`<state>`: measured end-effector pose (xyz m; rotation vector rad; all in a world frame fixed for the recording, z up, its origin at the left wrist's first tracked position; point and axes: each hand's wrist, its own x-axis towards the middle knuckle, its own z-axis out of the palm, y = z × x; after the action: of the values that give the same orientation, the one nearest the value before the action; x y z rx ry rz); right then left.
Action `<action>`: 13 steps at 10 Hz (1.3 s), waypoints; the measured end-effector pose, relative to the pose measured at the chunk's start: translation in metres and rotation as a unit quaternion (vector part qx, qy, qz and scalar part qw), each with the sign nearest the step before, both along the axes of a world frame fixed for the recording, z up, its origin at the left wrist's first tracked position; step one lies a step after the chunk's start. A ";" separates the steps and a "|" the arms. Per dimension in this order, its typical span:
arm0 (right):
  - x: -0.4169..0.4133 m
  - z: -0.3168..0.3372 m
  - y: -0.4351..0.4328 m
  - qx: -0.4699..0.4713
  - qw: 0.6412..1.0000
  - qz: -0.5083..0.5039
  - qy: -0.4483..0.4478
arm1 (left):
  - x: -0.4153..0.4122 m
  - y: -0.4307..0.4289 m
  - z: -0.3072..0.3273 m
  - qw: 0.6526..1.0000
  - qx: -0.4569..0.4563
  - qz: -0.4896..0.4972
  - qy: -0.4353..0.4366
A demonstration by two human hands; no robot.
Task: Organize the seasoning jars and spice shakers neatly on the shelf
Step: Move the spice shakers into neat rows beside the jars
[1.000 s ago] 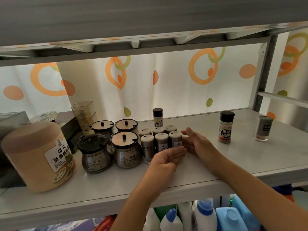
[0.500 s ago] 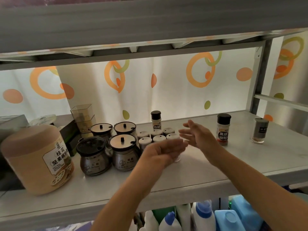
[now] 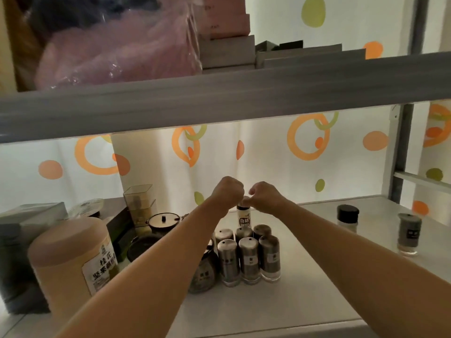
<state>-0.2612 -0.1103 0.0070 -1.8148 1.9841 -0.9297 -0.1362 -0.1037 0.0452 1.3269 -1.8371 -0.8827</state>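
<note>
Here, left hand (image 3: 228,191) and right hand (image 3: 262,195) curled over bottle (image 3: 243,217)

Directly behind the grip, a white curtain (image 3: 268,164) printed with orange rings, orange spots and small green ovals, hanging in soft folds. Lit from the back, glowing brightest just behind the grip. Below the grip, a pale grey shelf (image 3: 317,301), smooth and faintly reflective. Well above the grip, the thick grey front edge of an upper shelf (image 3: 219,103), dim on its near face. Far to the right of the grip, a grey metal post (image 3: 400,152), upright, with a pale crossbar (image 3: 422,180) running off to the right.
</note>
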 end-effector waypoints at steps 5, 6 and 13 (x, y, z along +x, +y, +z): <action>0.000 0.007 -0.005 0.009 0.999 -0.004 0.037 | -0.003 0.007 -0.012 0.999 -0.025 -0.025 -0.026; -0.018 0.017 0.015 0.002 1.000 0.005 0.024 | -0.010 0.018 -0.006 0.998 -0.032 -0.061 -0.015; -0.056 0.000 0.125 -0.025 0.999 0.023 0.008 | -0.026 0.083 -0.011 0.981 -0.002 -0.192 -0.027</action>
<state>-0.3173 0.0147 0.0066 -1.8916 1.9366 -0.9628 -0.1617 -0.0209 0.0340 1.0144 -2.1797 -1.0447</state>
